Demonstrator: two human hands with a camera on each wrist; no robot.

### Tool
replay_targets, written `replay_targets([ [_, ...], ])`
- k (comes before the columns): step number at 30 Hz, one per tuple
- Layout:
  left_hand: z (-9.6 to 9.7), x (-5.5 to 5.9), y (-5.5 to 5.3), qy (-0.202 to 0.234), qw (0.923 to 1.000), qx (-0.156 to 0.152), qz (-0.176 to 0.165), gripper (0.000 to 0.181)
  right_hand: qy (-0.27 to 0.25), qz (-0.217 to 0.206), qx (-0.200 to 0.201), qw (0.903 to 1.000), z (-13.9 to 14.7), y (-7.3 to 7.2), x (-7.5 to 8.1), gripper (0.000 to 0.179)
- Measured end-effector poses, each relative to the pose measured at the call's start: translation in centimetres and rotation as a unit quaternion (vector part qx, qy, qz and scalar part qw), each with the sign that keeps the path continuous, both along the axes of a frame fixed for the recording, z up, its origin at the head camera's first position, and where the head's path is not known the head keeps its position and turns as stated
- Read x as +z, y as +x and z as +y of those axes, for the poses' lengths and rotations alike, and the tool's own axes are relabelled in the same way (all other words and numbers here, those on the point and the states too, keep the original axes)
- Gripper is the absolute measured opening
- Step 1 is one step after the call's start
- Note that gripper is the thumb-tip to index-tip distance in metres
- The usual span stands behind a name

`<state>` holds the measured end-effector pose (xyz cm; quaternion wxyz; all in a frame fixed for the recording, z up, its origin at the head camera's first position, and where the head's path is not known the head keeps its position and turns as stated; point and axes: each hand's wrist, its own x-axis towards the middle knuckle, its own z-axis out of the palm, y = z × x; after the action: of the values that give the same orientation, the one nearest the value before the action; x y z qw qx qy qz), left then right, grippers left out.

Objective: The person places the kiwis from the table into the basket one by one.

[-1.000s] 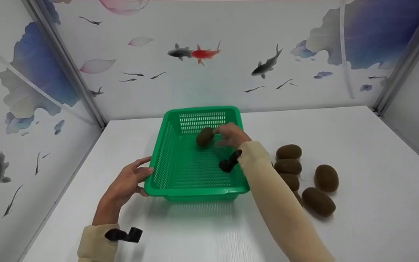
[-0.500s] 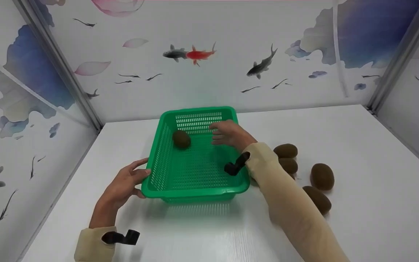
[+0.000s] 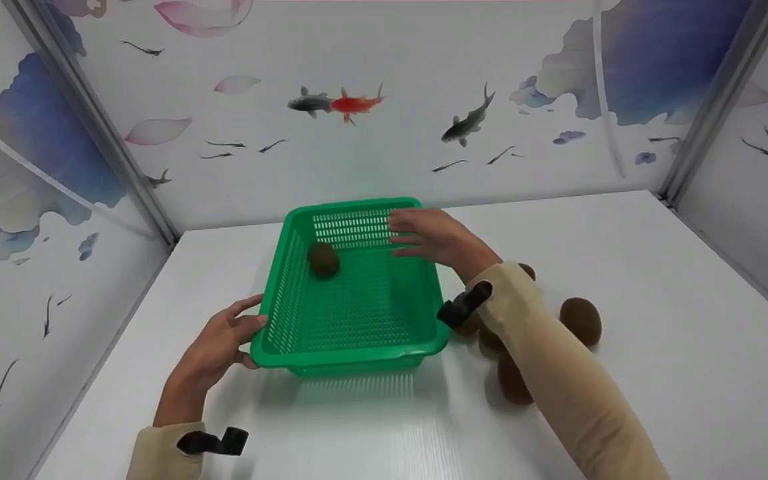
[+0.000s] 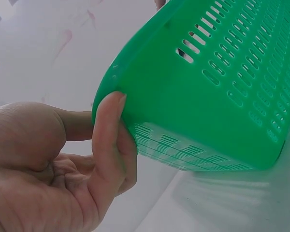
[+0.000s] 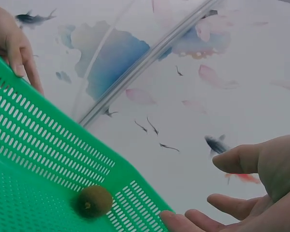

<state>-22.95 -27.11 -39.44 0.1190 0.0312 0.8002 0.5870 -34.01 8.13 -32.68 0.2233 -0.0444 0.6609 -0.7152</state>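
Note:
A green plastic basket (image 3: 357, 360) with slotted sides stands on the table, and one brown kiwi (image 3: 323, 260) lies inside near its far left corner. My left hand (image 3: 214, 347) grips the near left corner of the basket; in the left wrist view its fingertips lie against the rim. Over the right side of the basket hovers my right hand (image 3: 441, 240), fingers spread and holding nothing. In the right wrist view, the kiwi (image 5: 94, 201) rests against the slotted wall, apart from the right hand (image 5: 251, 193).
Several kiwis lie to the right of the basket, one standing apart (image 3: 581, 322); the right sleeve (image 3: 557, 360) partly covers the others. White panels (image 3: 357, 160) printed with fish and petals enclose the table (image 3: 664, 267) at the back and both sides.
The kiwi in the basket has rolled left, away from my right hand. That hand has drawn back right toward the rim, its fingers spreading. My left hand keeps its grip on the corner.

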Motion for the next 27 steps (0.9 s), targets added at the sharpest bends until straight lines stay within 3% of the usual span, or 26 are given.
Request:
replay_targets([
  [12, -0.1, -0.1, 0.1, -0.002, 1.0, 0.008, -0.001, 0.062, 0.019, 0.051, 0.017, 0.9984, 2.5, 2.9, 0.8, 0.057],
  [27, 0.1, 0.0, 0.0, -0.003, 1.0, 0.008, -0.003, 0.063, 0.113, 0.123, 0.006, 0.9859, 5.8, 5.9, 0.2, 0.055],
])
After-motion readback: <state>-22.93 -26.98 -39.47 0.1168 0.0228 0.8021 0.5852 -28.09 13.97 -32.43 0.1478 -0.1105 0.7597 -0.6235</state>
